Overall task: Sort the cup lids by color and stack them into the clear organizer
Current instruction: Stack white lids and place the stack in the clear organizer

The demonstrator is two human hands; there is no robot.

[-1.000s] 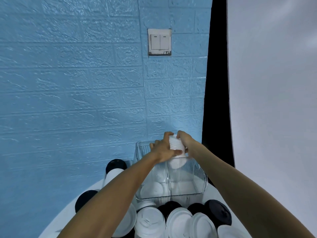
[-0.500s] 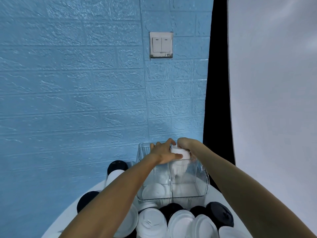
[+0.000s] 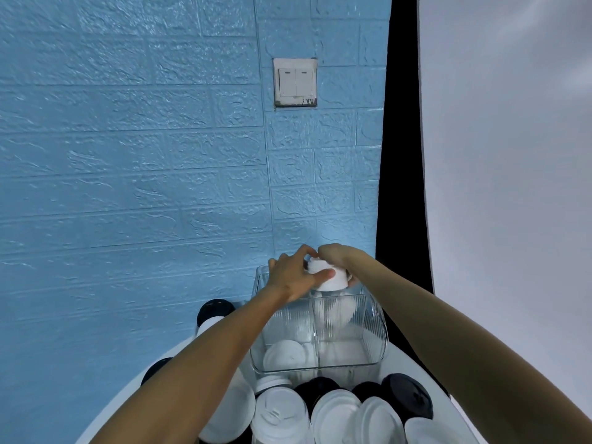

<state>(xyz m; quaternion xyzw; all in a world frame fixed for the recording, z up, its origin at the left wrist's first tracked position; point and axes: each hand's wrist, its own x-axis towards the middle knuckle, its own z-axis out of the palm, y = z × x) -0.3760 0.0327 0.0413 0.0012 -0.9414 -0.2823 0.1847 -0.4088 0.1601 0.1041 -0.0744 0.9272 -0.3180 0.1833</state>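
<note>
- Both hands meet over the far right part of the clear organizer; the left hand curls round a short stack of white lids, thumb on its near side, fingers over the top; the right hand grasps the same stack from the far right, most of its fingers hidden behind it.
- The stack sits tilted at the organizer's rim, just above the right compartment; its lower edge seems about level with the wall top.
- To do this step well, I would level the stack first; then lower it straight down inside the right compartment, clear of the middle divider; let go only once it rests on the bottom, or the lids may tip and fan out.
- The lids are plain white, round and nested closely, so they should slide apart easily if squeezed unevenly.
- A single white lid lies flat in the left compartment; what lies at the bottom of the right one is blurred by the ribbed wall.
- Loose white lids and black lids crowd the white table in front of the organizer; more lie to the left, so much sorting seems left.
</note>
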